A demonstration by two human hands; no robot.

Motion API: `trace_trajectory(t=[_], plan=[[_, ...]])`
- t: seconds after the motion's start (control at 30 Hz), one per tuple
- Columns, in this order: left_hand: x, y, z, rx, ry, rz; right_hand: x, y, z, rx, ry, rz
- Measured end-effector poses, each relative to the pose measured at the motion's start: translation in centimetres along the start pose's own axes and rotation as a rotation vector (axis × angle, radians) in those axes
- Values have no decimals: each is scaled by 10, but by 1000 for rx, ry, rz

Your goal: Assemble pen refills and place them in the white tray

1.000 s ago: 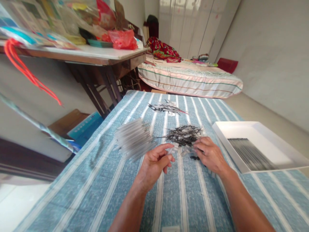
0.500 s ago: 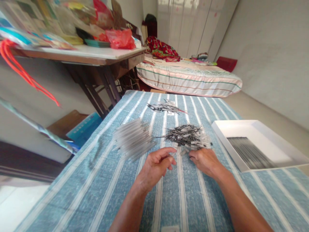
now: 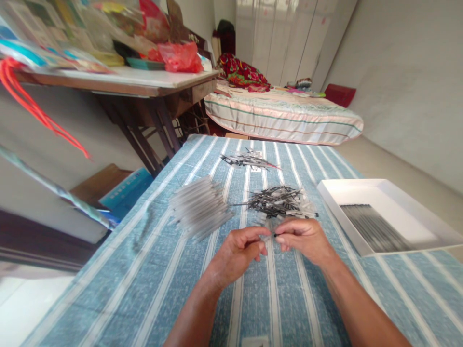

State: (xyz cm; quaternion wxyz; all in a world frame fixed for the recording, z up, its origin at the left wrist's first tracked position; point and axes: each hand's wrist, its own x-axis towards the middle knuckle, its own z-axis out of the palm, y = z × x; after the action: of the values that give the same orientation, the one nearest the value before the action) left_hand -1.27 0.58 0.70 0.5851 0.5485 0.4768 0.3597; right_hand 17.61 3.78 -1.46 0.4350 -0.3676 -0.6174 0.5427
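In the head view my right hand (image 3: 302,238) pinches a small black-ended piece (image 3: 276,235) between thumb and fingertips. Facing it, my left hand (image 3: 240,250) has its index finger stretched towards that piece, with a gap above the thumb. Whether the left fingertip touches the piece I cannot tell. Just beyond both hands lies a loose pile of small black and clear plastic parts (image 3: 278,202). To the left is a stack of thin translucent tubes (image 3: 200,207), lying side by side.
A white open box (image 3: 405,212) at the right holds a row of dark thin rods (image 3: 374,229). Farther back, a smaller bunch of thin black and clear pieces (image 3: 249,160) lies on the striped tablecloth (image 3: 162,270). A cluttered side table (image 3: 144,84) stands at the left, a bed (image 3: 285,113) behind.
My right hand has drawn back slightly from the pile's near edge towards my left hand, with a black-ended piece now showing in its fingers. The left hand has shifted slightly right.
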Motion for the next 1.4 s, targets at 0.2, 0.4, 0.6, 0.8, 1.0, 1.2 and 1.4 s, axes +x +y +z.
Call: trace_trajectory(t=[0.2,0.4,0.6,0.8,1.0,1.2,1.4], plan=[[1,0,1,-13,-8,-6,0,2,3,-20,-38,-42],[2,-1,1,-5,-24,-9,0,3,4,-63,-58,-55],[5,-5,1,17,-64,-8,0,3,4,-99,-96,-72],[5,-5,-1,82,-97,-17,0,-1,5,-238,-151,-193],[4,-5,-3,207,-150,-10,0,-2,5,-221,-193,-149],[3,-3,-5,220,-186,-41,-1,-3,7,-160,-206,-80],[3,-4,-4,217,-178,-29,-2,4,4,-10,-183,85]])
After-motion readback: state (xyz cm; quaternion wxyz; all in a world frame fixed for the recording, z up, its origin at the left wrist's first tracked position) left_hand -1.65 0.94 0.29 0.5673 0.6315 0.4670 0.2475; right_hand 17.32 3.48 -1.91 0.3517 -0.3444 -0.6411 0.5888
